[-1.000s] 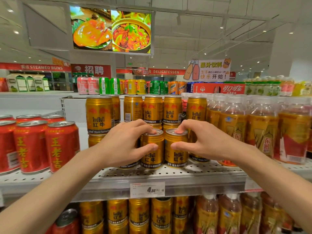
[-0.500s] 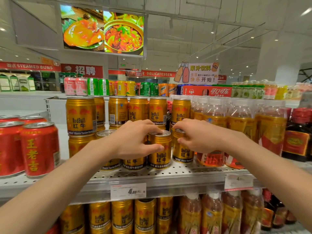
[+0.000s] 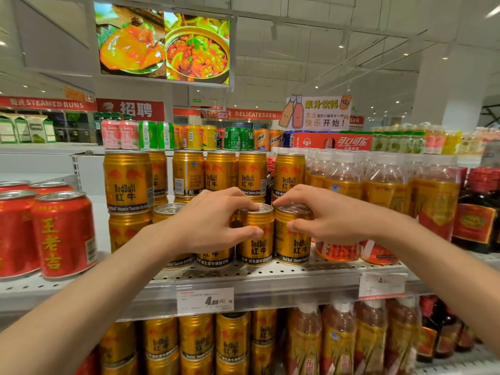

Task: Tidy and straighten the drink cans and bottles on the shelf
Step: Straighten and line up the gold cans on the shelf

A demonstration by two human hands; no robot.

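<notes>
Left hand [image 3: 213, 223] clasping one upright gold can [image 3: 255, 235], right hand [image 3: 322, 217] clasping its touching neighbour [image 3: 293, 239], both near the shelf [image 3: 270, 277] front edge.

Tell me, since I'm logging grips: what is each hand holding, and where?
Left hand grips a gold can at its upper body; right hand grips the neighbouring gold can likewise.

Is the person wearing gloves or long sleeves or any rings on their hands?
No gloves. Both the left hand and the right hand are bare, and both forearms are uncovered as far as the picture shows, so no sleeves are in view. No rings, watch or bracelet show on the sides facing the camera.
</notes>
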